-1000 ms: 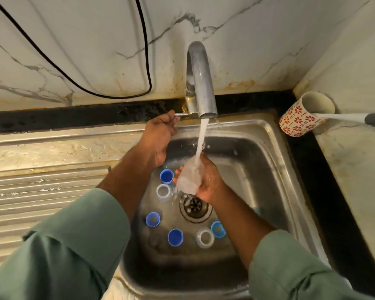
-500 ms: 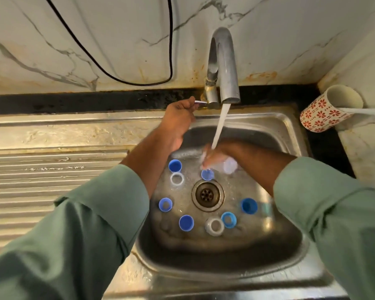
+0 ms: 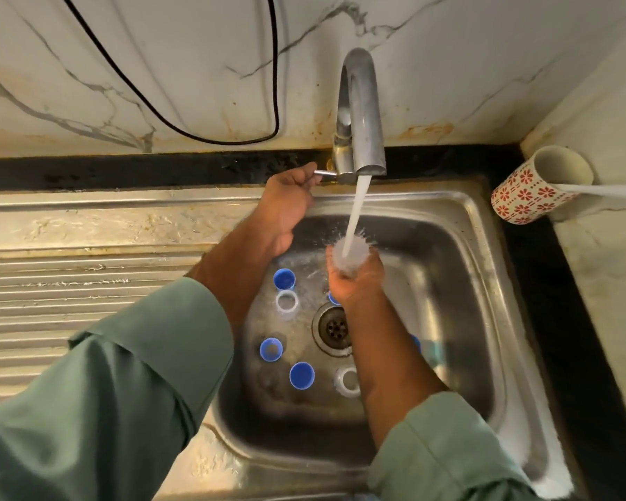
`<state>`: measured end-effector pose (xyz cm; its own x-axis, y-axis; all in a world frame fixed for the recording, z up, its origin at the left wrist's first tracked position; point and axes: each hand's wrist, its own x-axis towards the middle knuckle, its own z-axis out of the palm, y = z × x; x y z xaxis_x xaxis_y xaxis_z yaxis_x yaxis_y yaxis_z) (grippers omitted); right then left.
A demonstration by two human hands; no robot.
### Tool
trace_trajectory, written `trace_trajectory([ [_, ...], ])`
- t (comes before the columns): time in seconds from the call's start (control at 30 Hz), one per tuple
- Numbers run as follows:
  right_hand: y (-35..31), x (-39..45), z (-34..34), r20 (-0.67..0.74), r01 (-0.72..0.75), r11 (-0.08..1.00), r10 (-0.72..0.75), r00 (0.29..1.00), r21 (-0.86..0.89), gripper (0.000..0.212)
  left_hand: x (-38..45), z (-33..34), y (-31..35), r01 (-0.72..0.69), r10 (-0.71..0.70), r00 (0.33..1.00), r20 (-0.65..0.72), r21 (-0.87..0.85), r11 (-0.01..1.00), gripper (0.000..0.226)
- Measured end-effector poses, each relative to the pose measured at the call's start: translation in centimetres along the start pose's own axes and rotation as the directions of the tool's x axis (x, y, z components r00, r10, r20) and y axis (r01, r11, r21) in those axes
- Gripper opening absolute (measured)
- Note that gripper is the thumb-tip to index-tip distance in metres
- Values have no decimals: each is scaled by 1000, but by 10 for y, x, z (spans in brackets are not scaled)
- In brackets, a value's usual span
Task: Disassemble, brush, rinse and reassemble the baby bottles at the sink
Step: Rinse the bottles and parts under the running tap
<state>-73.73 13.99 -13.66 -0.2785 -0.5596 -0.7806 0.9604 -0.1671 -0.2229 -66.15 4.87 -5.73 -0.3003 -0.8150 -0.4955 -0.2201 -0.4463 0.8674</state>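
My right hand (image 3: pixel 355 280) grips a clear bottle part (image 3: pixel 351 255) mouth-up under the running stream from the steel tap (image 3: pixel 362 113); water splashes off its rim. My left hand (image 3: pixel 286 207) pinches the tap's small lever (image 3: pixel 324 172). On the floor of the steel sink (image 3: pixel 463 269) lie several blue caps, such as one (image 3: pixel 284 278) by my left wrist and one (image 3: pixel 301 374) near the front, and two clear rings (image 3: pixel 287 301), (image 3: pixel 347 380). My right forearm hides other parts around the drain (image 3: pixel 335 329).
A red-flowered mug (image 3: pixel 532 197) lies tipped on the dark counter at the right, with a white handle sticking out of it. A ribbed steel drainboard (image 3: pixel 69 294) stretches left of the basin. A black cable (image 3: pixel 232 139) loops on the marble wall.
My right hand rose from the sink floor and now holds a clear part upright under the stream. My left hand stayed on the tap lever.
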Motion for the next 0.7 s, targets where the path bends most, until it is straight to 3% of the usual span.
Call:
trace_trajectory([
  [0.07, 2, -7, -4, 40, 50, 997, -48, 998, -57, 16, 1, 2, -2, -54, 54, 999, -5, -31, 998, 62],
  [0.13, 1, -12, -8, 85, -96, 989, 106, 991, -115, 22, -2, 9, -2, -121, 122, 993, 8, -37, 992, 56],
  [0.17, -1, -15, -9, 105, -167, 960, 194, 975, -225, 24, -5, 15, 1, -146, 146, 989, 25, -3, 989, 51],
  [0.27, -17, -27, -11, 122, -247, 758, 394, 911, -604, 10, -14, 25, 11, -199, 189, 979, 76, 142, 970, 44],
  [0.33, -31, -36, -6, 98, -185, 624, 391, 915, -759, 11, -20, 27, 16, -231, 211, 972, 106, 243, 942, 42],
  [0.37, -37, -38, -4, 94, -85, 516, 311, 946, -852, 19, -22, 26, 16, -238, 212, 970, 118, 295, 925, 40],
  [0.4, -44, -42, -1, 124, 70, 254, 204, 971, -965, 30, -22, 24, 17, -238, 205, 970, 129, 355, 904, 43],
  [0.43, -49, -43, 0, 203, 220, -183, 106, 973, -958, 47, -22, 22, 17, -241, 198, 969, 145, 417, 876, 50],
  [0.47, -52, -40, 0, 292, 285, -591, 85, 952, -755, 64, -21, 20, 16, -250, 190, 967, 170, 481, 840, 60],
  [0.5, -56, -39, 2, 337, 288, -809, 120, 934, -513, 72, -21, 17, 14, -269, 192, 961, 197, 534, 802, 67],
  [0.53, -60, -43, 8, 333, 261, -898, 139, 933, -355, 70, -20, 14, 11, -290, 202, 956, 213, 582, 759, 73],
  [0.6, -73, -60, 26, 383, 227, -947, 126, 915, -229, 56, -22, 7, 3, -314, 233, 949, 211, 679, 664, 80],
  [0.7, -81, -61, 27, 616, 200, -888, -112, 780, -415, 56, -34, -6, -19, -230, 228, 965, 126, 826, 514, 75],
])
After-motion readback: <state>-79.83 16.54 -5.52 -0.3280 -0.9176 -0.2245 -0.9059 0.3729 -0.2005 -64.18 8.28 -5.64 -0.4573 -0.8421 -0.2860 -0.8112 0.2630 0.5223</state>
